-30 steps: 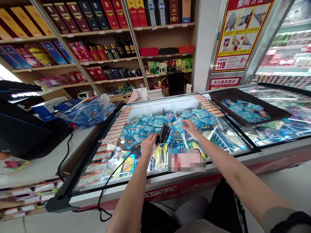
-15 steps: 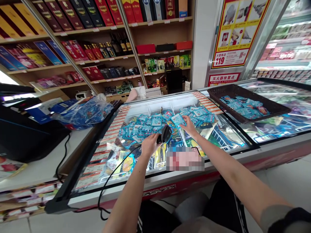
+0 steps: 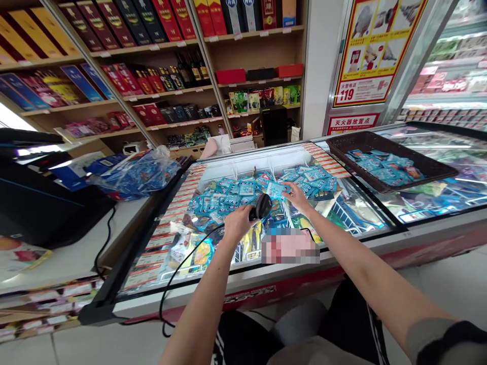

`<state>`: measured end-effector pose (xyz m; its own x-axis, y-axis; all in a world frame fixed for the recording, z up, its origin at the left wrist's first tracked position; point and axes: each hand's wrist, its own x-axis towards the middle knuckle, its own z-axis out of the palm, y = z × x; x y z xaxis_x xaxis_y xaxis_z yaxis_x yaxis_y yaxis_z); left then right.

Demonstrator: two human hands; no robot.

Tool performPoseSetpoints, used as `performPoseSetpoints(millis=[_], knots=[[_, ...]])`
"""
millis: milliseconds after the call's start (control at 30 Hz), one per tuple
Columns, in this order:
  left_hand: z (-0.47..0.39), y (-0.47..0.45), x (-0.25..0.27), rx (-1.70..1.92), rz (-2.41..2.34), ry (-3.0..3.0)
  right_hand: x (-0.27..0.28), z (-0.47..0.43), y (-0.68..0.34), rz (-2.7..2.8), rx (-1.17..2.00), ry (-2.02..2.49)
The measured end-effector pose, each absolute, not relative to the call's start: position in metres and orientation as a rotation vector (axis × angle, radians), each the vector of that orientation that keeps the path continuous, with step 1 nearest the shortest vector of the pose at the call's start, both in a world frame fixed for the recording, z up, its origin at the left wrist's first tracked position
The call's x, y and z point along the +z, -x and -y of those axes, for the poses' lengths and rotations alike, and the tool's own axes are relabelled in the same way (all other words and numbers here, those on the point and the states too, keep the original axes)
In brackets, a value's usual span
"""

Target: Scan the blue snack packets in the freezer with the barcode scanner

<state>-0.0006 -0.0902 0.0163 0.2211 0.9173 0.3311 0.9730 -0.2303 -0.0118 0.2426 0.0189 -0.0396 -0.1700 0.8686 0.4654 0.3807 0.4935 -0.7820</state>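
Note:
My left hand (image 3: pixel 239 223) is wrapped round the handle of a black corded barcode scanner (image 3: pixel 263 206), its head pointing up and to the right. Between the fingertips of my right hand (image 3: pixel 298 197) is a small blue snack packet (image 3: pixel 276 190), held just beyond the scanner head. Many similar blue packets (image 3: pixel 228 195) lie heaped on the glass top (image 3: pixel 243 165) of a chest freezer, behind and on both sides of my hands. A phone-like object (image 3: pixel 289 247), mostly blurred out, lies on the freezer's near edge below my hands.
A dark brown plastic tray (image 3: pixel 433 170) with more blue packets stands on the freezer at right. To the left, a clear bag (image 3: pixel 142 175) full of blue packets lies on the counter beside a black machine (image 3: pixel 41 203). The scanner's cable (image 3: pixel 178 271) loops down over the front edge.
The blue packet in my right hand has tilted flatter and shifted slightly left, nearer the scanner. The scanner has turned a little and risen slightly in view. The camera view has shifted slightly.

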Motion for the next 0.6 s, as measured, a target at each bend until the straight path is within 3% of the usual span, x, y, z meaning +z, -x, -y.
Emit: performPoseSetpoints(millis=[600], knots=[[0.0922, -0.0064, 0.0241, -0.234, 1.889, 2.293, -0.0459, -0.0253, -0.2408, 1.711, 0.604, 0.977]])
